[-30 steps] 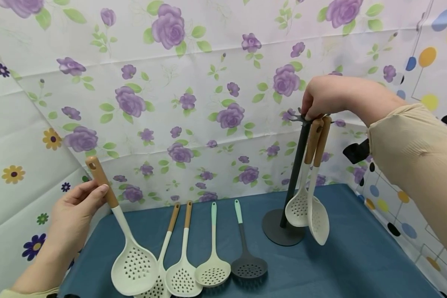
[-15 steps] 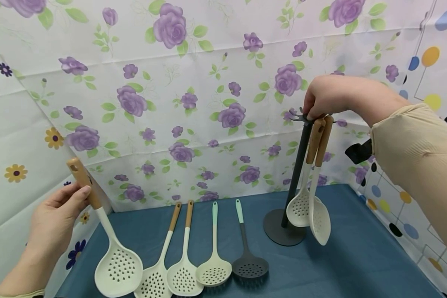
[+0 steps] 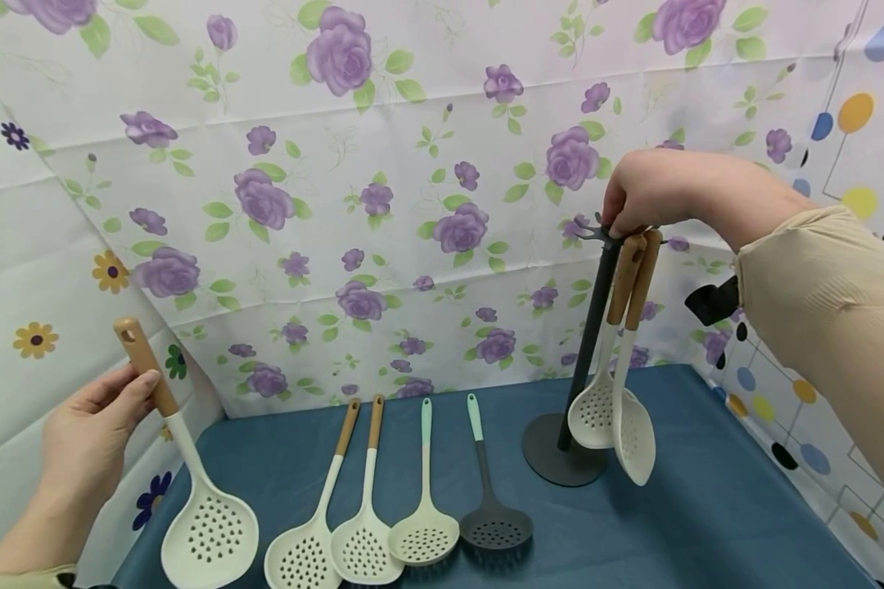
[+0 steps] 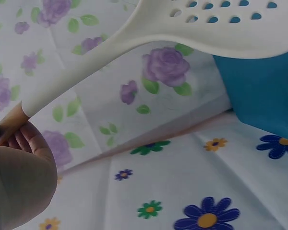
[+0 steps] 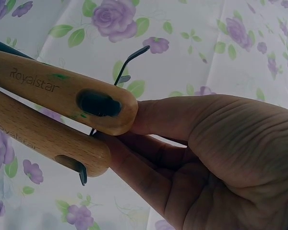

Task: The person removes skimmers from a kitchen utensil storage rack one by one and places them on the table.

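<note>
Left hand (image 3: 88, 433), fingers pinching a white skimmer (image 3: 200, 488) over the table's (image 3: 714, 515) left side; right hand (image 3: 659, 188), fingers gripping the top of a dark stand (image 3: 588, 352), far right (two spoons (image 3: 637, 442) hanging); four skimmers (image 3: 367, 491) lying between.

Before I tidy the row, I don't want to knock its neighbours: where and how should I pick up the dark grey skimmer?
Take the dark grey skimmer by its mint handle, probably from above, pinching across it: the handle is slim and has bare table on both sides, whereas the broad head sits close beside the cream skimmer.
</note>
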Demonstrator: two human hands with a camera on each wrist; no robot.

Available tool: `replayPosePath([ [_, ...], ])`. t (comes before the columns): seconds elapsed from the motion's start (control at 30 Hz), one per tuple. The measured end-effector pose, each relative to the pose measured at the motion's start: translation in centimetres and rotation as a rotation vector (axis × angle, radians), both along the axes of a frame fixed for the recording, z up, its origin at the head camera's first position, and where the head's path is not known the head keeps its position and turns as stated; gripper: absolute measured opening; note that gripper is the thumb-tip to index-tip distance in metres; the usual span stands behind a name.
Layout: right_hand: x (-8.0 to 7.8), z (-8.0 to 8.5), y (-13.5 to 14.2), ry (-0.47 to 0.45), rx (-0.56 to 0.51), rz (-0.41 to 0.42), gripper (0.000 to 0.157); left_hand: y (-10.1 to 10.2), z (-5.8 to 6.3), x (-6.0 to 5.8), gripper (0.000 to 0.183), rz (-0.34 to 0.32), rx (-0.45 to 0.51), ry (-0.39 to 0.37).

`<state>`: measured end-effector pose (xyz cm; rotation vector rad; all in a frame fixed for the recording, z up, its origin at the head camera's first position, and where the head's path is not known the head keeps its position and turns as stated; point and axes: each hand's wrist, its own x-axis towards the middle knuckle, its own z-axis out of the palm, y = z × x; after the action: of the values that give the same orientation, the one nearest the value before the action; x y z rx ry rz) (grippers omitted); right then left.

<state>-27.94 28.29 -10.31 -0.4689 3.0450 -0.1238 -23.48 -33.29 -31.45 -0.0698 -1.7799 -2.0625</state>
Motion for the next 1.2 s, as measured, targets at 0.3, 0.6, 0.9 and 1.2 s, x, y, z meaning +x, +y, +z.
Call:
replayPosePath([
  [0.3, -0.1, -0.1, 0.0, 0.01, 0.005, 0.001, 0.018, -1.4, -2.0, -1.2, 0.014, 0.091, -0.078, -0.112],
  [0.6, -0.1, -0.2, 0.1, 0.006, 0.005, 0.003, 0.019, -1.2, -3.9, -3.0, 0.07, 0.165, -0.46, -0.341],
  [0.9, 0.0, -0.2, 0.1, 0.008, 0.001, 0.003, 0.02, 0.7, -6.2, -4.9, 0.068, 0.112, -0.65, -0.353],
  [1.2, 0.1, -0.2, 0.0, 0.015, 0.007, 0.002, 0.019, 2.3, -7.5, -6.4, 0.061, 0.043, -0.713, -0.334],
])
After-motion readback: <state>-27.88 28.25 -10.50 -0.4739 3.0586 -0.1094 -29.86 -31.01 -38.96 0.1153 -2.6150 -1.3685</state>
